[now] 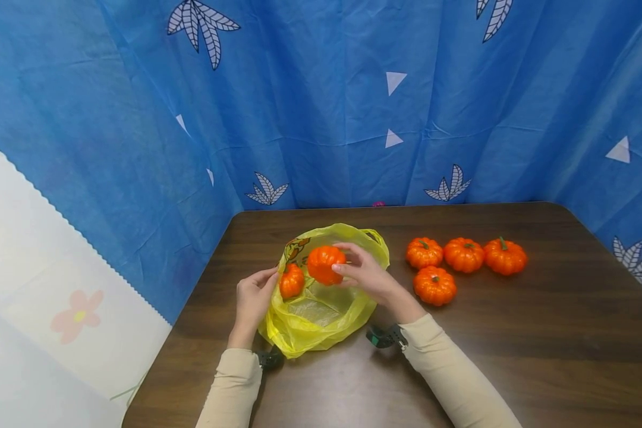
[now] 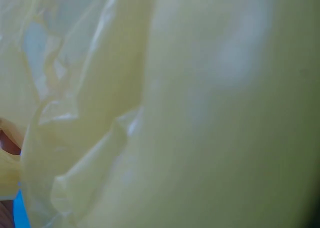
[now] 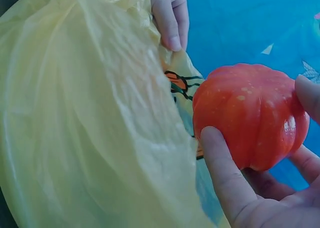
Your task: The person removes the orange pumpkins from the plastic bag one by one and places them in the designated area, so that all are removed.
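Gripping pumpkin (image 1: 325, 265) by its right side: right hand (image 1: 365, 274), thumb and fingers round it | pumpkin: at open mouth of yellow bag (image 1: 295, 334), rightward of left hand (image 1: 252, 300) | left hand: pinching bag's left rim

1. An orange, ribbed pumpkin (image 3: 250, 115), glossy with small yellowish flecks, held at lower right by the right hand (image 3: 275, 210), its fingers on opposite sides.
2. A crinkled, translucent yellow plastic bag (image 3: 90, 128) filling the left, with a partly hidden orange-and-dark print.
3. Top centre, the left hand (image 3: 170, 15) pinching the bag's edge.
4. Behind, a bright blue curtain (image 3: 235, 27) with pale shapes.
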Demonstrator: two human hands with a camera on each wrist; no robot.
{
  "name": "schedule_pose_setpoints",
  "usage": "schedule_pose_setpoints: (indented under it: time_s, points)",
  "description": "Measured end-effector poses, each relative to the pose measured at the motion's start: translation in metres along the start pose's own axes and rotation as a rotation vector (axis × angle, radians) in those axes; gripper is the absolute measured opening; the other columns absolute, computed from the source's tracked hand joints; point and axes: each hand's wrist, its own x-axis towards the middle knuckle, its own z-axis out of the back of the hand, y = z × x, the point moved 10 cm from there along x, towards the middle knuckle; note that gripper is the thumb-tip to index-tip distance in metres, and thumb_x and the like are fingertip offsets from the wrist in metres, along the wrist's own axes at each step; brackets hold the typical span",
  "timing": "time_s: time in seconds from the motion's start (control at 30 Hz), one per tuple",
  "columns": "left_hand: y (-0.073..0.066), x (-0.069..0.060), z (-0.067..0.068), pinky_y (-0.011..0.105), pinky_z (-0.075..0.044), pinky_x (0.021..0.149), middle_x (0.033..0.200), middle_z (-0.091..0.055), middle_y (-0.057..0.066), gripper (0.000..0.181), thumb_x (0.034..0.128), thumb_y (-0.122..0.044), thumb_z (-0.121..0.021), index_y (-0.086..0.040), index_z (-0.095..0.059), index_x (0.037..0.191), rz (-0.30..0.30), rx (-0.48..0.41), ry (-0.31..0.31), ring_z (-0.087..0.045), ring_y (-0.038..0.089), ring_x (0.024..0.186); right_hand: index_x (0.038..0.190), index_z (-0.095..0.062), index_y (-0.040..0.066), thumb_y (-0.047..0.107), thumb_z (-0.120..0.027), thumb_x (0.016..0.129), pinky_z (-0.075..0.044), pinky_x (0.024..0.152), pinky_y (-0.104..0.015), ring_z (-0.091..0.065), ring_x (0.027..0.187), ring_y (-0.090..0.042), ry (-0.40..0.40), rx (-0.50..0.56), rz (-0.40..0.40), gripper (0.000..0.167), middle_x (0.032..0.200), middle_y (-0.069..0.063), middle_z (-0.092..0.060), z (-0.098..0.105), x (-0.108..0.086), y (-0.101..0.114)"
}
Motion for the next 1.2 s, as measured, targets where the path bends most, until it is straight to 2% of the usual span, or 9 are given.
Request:
schedule_pose_setpoints:
  time_s: [0.23, 0.47, 0.53, 0.73, 0.9, 0.97, 1.1, 1.17, 1.2]
  points:
    - [0.001, 0.000, 0.000, 0.034, -0.060, 0.087, 0.111, -0.076, 0.014, 0.021, 0.0939, -0.014, -0.071, -0.004, -0.077, 0.111, 0.013, 0.000, 0.005, -0.073, 0.027, 0.102, 0.147, -0.042, 0.006, 0.008, -0.068, 0.093, -0.052, 0.102, -0.057, -0.061, 0.116, -0.026, -0.038, -0.026, -0.047, 0.061, 0.144, -0.020, -0.049, 0.015, -0.007, 0.001]
    - [0.000, 0.000, -0.001, 0.036, -0.059, 0.090, 0.113, -0.075, 0.014, 0.021, 0.0943, -0.014, -0.070, -0.005, -0.076, 0.112, 0.015, 0.015, 0.014, -0.072, 0.027, 0.104, 0.145, -0.045, 0.004, 0.009, -0.071, 0.092, -0.059, 0.095, -0.038, -0.062, 0.115, -0.023, -0.044, -0.077, -0.040, 0.059, 0.143, -0.020, -0.051, 0.026, -0.013, 0.004]
    - [0.000, 0.000, -0.001, 0.037, -0.059, 0.090, 0.114, -0.075, 0.014, 0.021, 0.0944, -0.015, -0.070, -0.006, -0.076, 0.113, 0.016, 0.026, 0.013, -0.072, 0.028, 0.104, 0.145, -0.046, 0.006, 0.010, -0.071, 0.092, -0.058, 0.097, -0.040, -0.062, 0.115, -0.023, -0.045, -0.088, -0.023, 0.059, 0.143, -0.020, -0.051, 0.029, -0.014, 0.006]
    - [0.002, 0.001, 0.000, 0.038, -0.059, 0.091, 0.115, -0.075, 0.013, 0.021, 0.0948, -0.016, -0.070, -0.007, -0.076, 0.113, 0.024, 0.042, 0.016, -0.072, 0.027, 0.105, 0.147, -0.046, 0.014, 0.013, -0.071, 0.093, -0.046, 0.108, -0.058, -0.061, 0.117, -0.026, -0.035, -0.107, 0.013, 0.059, 0.145, -0.021, -0.050, 0.039, -0.018, 0.014]
    - [0.003, 0.000, 0.001, 0.039, -0.059, 0.091, 0.115, -0.075, 0.013, 0.022, 0.0947, -0.016, -0.070, -0.007, -0.076, 0.114, 0.031, 0.040, 0.019, -0.072, 0.027, 0.105, 0.149, -0.044, 0.016, 0.014, -0.070, 0.094, -0.042, 0.111, -0.062, -0.057, 0.123, -0.031, -0.024, -0.127, 0.019, 0.061, 0.150, -0.020, -0.047, 0.049, -0.023, 0.022]
    - [0.002, 0.000, 0.001, 0.039, -0.059, 0.091, 0.115, -0.075, 0.013, 0.022, 0.0946, -0.016, -0.070, -0.007, -0.076, 0.113, 0.026, 0.037, 0.019, -0.072, 0.027, 0.105, 0.148, -0.045, 0.015, 0.011, -0.070, 0.093, -0.045, 0.110, -0.059, -0.057, 0.123, -0.032, -0.025, -0.129, 0.023, 0.061, 0.149, -0.021, -0.048, 0.055, -0.025, 0.025]
    - [0.001, 0.001, 0.000, 0.039, -0.059, 0.091, 0.115, -0.075, 0.013, 0.021, 0.0946, -0.016, -0.070, -0.007, -0.076, 0.113, 0.018, 0.030, 0.021, -0.071, 0.027, 0.105, 0.145, -0.043, 0.009, 0.007, -0.070, 0.091, -0.055, 0.101, -0.041, -0.059, 0.117, -0.029, -0.020, -0.140, 0.027, 0.061, 0.145, -0.024, -0.050, 0.065, -0.029, 0.030]
    - [0.002, 0.001, 0.000, 0.039, -0.059, 0.091, 0.115, -0.075, 0.013, 0.021, 0.0947, -0.016, -0.070, -0.006, -0.076, 0.113, 0.016, 0.033, 0.020, -0.071, 0.027, 0.106, 0.144, -0.042, 0.007, 0.005, -0.069, 0.091, -0.056, 0.100, -0.038, -0.060, 0.115, -0.027, -0.011, -0.133, 0.031, 0.060, 0.144, -0.025, -0.049, 0.068, -0.031, 0.032]
    - [0.002, 0.001, 0.000, 0.039, -0.059, 0.091, 0.115, -0.075, 0.013, 0.021, 0.0947, -0.016, -0.070, -0.007, -0.076, 0.113, 0.017, 0.036, 0.020, -0.071, 0.027, 0.106, 0.144, -0.042, 0.008, 0.005, -0.069, 0.092, -0.055, 0.102, -0.042, -0.060, 0.115, -0.027, -0.010, -0.125, 0.032, 0.059, 0.144, -0.024, -0.049, 0.070, -0.031, 0.033]
